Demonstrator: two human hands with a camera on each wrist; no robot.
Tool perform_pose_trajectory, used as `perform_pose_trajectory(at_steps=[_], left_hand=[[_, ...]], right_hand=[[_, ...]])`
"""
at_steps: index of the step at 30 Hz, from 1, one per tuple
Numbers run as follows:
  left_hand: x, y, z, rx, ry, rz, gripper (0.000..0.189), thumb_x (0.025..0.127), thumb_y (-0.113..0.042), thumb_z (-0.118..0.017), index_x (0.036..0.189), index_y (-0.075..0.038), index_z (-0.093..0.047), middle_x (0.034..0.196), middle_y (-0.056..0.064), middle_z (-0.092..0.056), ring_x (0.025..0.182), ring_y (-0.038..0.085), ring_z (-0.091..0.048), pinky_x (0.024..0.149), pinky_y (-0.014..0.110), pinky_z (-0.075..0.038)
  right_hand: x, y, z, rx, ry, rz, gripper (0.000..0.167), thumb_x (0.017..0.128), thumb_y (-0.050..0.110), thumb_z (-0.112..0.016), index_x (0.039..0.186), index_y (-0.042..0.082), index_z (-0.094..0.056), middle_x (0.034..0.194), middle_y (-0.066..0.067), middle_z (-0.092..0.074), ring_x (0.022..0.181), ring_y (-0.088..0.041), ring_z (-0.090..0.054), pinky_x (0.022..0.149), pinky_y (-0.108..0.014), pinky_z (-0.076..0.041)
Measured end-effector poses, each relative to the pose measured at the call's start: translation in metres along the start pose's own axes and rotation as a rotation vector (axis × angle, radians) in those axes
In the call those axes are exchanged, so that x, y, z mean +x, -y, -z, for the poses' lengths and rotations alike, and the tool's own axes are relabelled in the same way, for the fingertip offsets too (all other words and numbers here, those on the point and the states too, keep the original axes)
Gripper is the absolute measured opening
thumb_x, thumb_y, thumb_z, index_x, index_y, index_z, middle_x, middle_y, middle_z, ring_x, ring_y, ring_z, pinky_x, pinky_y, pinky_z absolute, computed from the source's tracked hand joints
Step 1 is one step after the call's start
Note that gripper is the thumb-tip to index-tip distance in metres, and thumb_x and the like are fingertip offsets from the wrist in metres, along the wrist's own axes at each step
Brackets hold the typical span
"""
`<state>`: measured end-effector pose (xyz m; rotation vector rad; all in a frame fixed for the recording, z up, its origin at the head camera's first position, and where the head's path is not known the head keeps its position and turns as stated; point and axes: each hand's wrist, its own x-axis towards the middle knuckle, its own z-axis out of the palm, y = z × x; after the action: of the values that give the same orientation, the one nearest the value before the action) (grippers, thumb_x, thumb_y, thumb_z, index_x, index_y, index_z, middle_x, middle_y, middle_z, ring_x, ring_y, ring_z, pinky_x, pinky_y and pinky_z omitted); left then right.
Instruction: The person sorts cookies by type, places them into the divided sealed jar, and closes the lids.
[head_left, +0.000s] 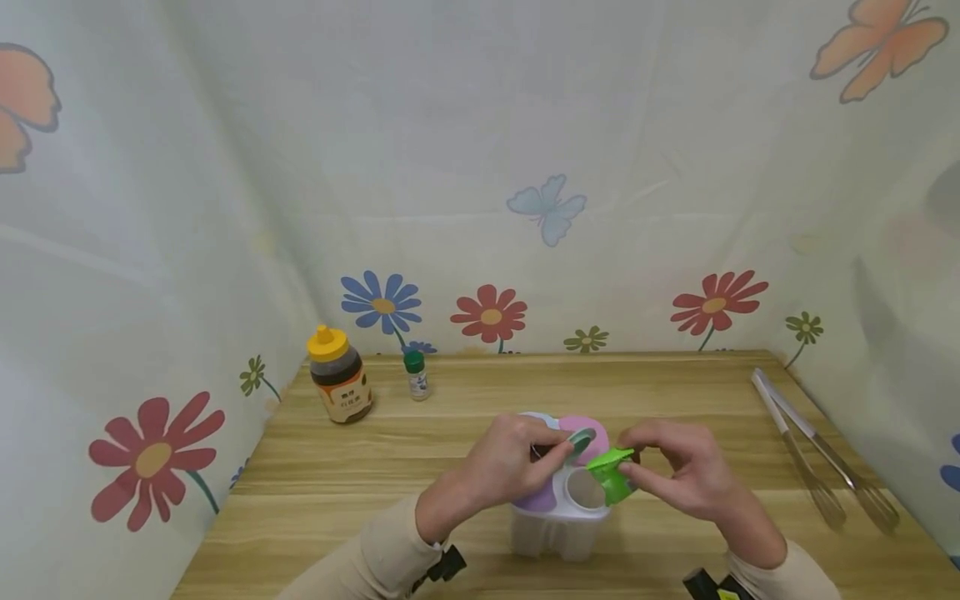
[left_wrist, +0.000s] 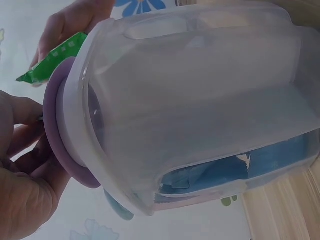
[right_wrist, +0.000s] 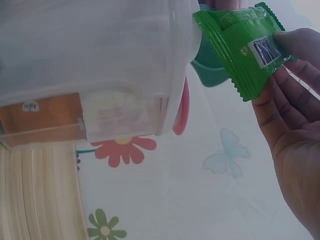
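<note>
A translucent plastic container (head_left: 555,537) with several round compartments stands near the table's front. Its pink lid (head_left: 588,427) and purple lid (head_left: 536,500) lie closed. My left hand (head_left: 502,462) pinches the raised dark-green lid (head_left: 582,442) between thumb and finger, and the round opening (head_left: 586,489) beneath is uncovered. With its fingertips my right hand (head_left: 686,467) pinches a small green packet (head_left: 613,477) at the right of that opening. The packet has crimped ends and a barcode (right_wrist: 265,51). Blue wrappers (left_wrist: 215,172) and an orange-brown packet (right_wrist: 45,120) show through the container's walls.
At the back left stand a dark-filled bottle (head_left: 345,387) with a yellow cap and a small green-capped shaker (head_left: 417,379). Metal tongs (head_left: 817,442) lie at the right edge of the wooden table (head_left: 637,383). A flower-printed curtain (head_left: 450,150) rises behind the table.
</note>
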<state>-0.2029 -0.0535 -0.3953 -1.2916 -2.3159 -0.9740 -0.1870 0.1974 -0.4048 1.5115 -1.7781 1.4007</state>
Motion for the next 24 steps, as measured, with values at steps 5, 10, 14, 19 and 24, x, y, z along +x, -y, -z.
perform_pose_trajectory(at_steps=[5, 10, 14, 19, 24], left_hand=[[-0.001, -0.001, 0.001, -0.004, 0.005, 0.006, 0.015, 0.091, -0.015, -0.066, 0.095, -0.006, -0.077, 0.063, -0.004, -0.062, 0.052, -0.006, -0.041, 0.045, 0.006, -0.033], [-0.001, -0.001, 0.001, -0.004, 0.010, 0.014, 0.015, 0.091, -0.016, -0.066, 0.094, -0.006, -0.077, 0.065, -0.004, -0.063, 0.052, -0.006, -0.042, 0.045, 0.006, -0.034], [-0.001, 0.000, 0.000, -0.006, 0.007, 0.003, 0.015, 0.092, -0.016, -0.066, 0.094, -0.007, -0.077, 0.066, -0.004, -0.064, 0.053, -0.006, -0.043, 0.046, 0.006, -0.034], [-0.002, 0.001, 0.000, -0.019, -0.003, -0.015, 0.015, 0.092, -0.016, -0.066, 0.094, -0.006, -0.077, 0.065, -0.004, -0.061, 0.054, -0.005, -0.042, 0.047, 0.005, -0.033], [-0.002, 0.003, -0.001, -0.030, -0.013, -0.022, 0.015, 0.092, -0.015, -0.065, 0.093, -0.006, -0.077, 0.064, -0.005, -0.059, 0.053, -0.005, -0.042, 0.047, 0.006, -0.033]], right_hand=[[0.009, 0.002, -0.009, 0.029, -0.012, 0.047, 0.024, 0.077, -0.016, -0.070, 0.100, -0.009, -0.063, 0.092, -0.015, -0.067, 0.079, -0.016, -0.060, 0.066, -0.023, -0.050], [0.017, 0.007, -0.018, 0.031, -0.033, 0.066, 0.023, 0.078, -0.016, -0.070, 0.098, -0.009, -0.063, 0.094, -0.017, -0.066, 0.084, -0.019, -0.061, 0.069, -0.024, -0.052], [0.018, 0.009, -0.024, 0.002, -0.036, 0.058, 0.025, 0.075, -0.018, -0.070, 0.096, -0.008, -0.062, 0.094, -0.018, -0.065, 0.088, -0.019, -0.063, 0.075, -0.023, -0.053], [0.014, 0.008, -0.028, -0.036, -0.031, 0.054, 0.028, 0.071, -0.020, -0.070, 0.095, -0.007, -0.062, 0.093, -0.016, -0.064, 0.089, -0.018, -0.063, 0.078, -0.021, -0.053], [0.010, 0.001, -0.030, -0.023, -0.025, 0.066, 0.027, 0.073, -0.019, -0.069, 0.095, -0.007, -0.061, 0.092, -0.015, -0.064, 0.087, -0.018, -0.062, 0.076, -0.021, -0.053]])
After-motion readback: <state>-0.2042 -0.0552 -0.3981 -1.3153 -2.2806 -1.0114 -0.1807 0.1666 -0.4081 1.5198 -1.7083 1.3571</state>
